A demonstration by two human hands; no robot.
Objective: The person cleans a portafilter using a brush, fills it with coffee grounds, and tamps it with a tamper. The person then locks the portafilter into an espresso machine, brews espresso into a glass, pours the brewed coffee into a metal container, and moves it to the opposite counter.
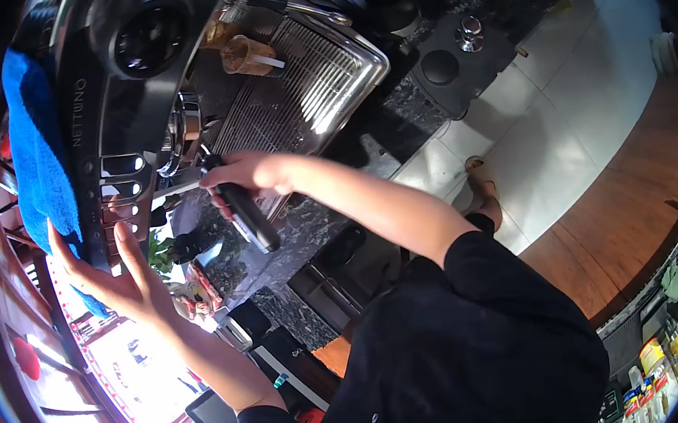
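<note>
My right hand (250, 175) is wrapped round the black handle of a portafilter (250, 220). The handle's metal end lies close to the chrome group head (189, 116) of the espresso machine (128, 101); whether it is locked in, I cannot make out. My left hand (113, 282) has its thumb and fingers spread at the machine's edge, beside the button panel (122, 177). Its fingertips reach the lower part of a blue towel (41, 150) draped over the machine. A clear cup with brown residue (246, 56) stands on the slatted drip tray (318, 83).
A metal tamper (469, 34) stands on a black mat (443, 91) at the counter's edge. The dark speckled counter (237, 254) runs under the machine. Pale floor tiles (540, 139) and a curved wooden counter (616, 209) lie to the right.
</note>
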